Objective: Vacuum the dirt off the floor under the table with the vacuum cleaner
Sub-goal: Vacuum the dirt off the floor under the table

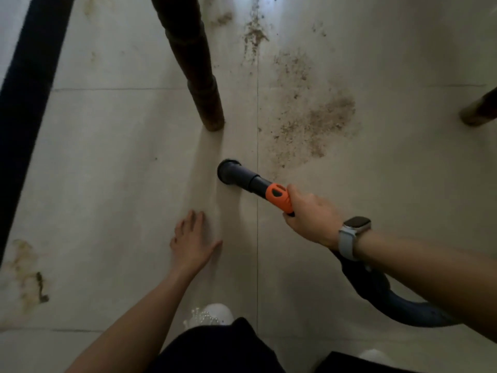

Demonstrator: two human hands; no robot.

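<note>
Right hand (309, 216) grips vacuum nozzle (228, 172); left hand (192, 243) open, empty. Dirt (314, 117) largely unvacuumed, far right.

I count one vacuum hose (371, 286) with one nozzle (228, 172), two table legs, one (199, 76) at eleven o'clock and one (481, 109) at two, two hands, left (192, 242) and right (312, 216), one wristwatch (353, 235), two white shoes, one (211, 314) at six and one (373, 355) at five.

head cam | faces steeply down | close over floor (107, 184)
</note>
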